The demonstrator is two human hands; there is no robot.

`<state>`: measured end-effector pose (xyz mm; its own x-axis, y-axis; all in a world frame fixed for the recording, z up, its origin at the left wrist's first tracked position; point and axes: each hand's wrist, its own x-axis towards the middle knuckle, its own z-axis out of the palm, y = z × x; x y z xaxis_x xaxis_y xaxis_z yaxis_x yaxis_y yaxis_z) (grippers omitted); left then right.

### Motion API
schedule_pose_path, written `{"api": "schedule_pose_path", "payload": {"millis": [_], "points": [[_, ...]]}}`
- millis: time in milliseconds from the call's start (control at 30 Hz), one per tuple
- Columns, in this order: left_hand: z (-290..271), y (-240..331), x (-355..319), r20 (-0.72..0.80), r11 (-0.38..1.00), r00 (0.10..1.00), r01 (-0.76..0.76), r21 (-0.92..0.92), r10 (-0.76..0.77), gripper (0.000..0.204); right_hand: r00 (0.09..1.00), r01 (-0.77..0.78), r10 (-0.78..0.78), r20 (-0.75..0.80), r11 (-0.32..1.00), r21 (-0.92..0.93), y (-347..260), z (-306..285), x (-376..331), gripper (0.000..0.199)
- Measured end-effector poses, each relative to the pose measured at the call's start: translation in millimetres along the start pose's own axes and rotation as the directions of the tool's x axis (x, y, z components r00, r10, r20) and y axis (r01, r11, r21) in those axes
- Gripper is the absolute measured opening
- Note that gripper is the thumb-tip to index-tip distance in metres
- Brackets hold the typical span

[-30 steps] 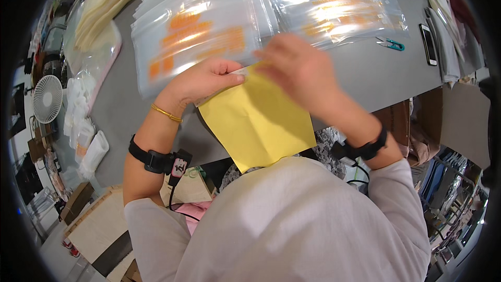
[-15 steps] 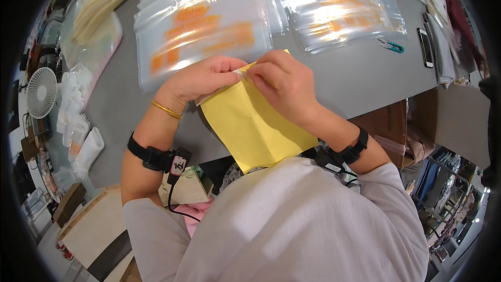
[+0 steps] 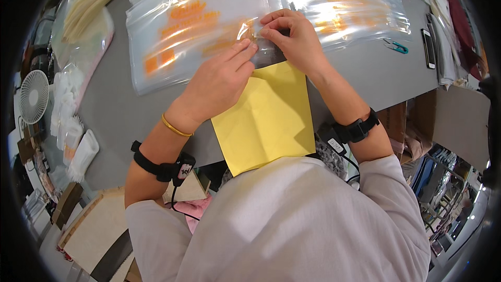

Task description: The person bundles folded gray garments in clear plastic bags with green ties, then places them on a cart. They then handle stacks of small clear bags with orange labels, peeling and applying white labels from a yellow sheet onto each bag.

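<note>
A yellow sheet [image 3: 266, 120] with creases lies at the near table edge, against my shirt. My left hand [image 3: 222, 81] covers its upper left corner; the fingers are bent and pressed together, with their tips at the lower right corner of a clear plastic bag [image 3: 156, 36] with orange print. Its thumb is hidden, so what it grips does not show. Just beyond the sheet, my right hand [image 3: 295, 36] pinches that bag's right edge between thumb and forefinger. The bag tops a stack of similar ones.
A second stack of clear bags [image 3: 365, 13] is at the back right. Teal thread snips [image 3: 396, 46] and a phone [image 3: 428, 49] lie right of it. White bundles [image 3: 83, 154] sit on the left, beside a fan [image 3: 34, 96]. A cardboard box [image 3: 422, 120] stands beyond the table's right edge.
Both hands have left the sheet's top edge, where they were pinching, and moved away from me to the bag. The yellow sheet now lies flatter and straighter.
</note>
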<state>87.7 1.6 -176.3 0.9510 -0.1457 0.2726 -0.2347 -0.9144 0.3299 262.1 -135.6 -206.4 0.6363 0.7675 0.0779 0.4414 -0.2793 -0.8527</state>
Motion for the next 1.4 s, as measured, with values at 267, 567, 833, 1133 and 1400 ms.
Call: {"api": "schedule_pose_path", "payload": {"millis": [267,567,833,1133,1400], "points": [[-4,-5,-1,0.005,0.997,1.000,0.000,-0.073,0.000,0.010,1.000,-0.004,0.003,-0.023,0.999,-0.034,-3,-1,0,0.016],[-7,-5,2,0.005,0.996,0.998,0.068,-0.059,-0.067,0.011,0.997,-0.073,0.074,0.017,0.994,-0.080,-4,0,8,0.015],[-6,-1,9,0.011,0.997,0.997,0.077,-0.012,-0.077,0.011,0.999,0.018,-0.031,-0.030,0.936,-0.350,-20,3,2,0.016],[0,-5,4,-0.026,0.999,0.999,0.019,-0.029,-0.020,0.008,0.954,0.032,-0.198,-0.223,0.811,-0.585,-13,-1,29,0.038],[-31,1,-19,0.082,0.920,0.967,0.255,-0.298,-0.241,0.009,0.975,-0.062,-0.017,-0.221,0.937,-0.345,-8,-14,27,0.027]]}}
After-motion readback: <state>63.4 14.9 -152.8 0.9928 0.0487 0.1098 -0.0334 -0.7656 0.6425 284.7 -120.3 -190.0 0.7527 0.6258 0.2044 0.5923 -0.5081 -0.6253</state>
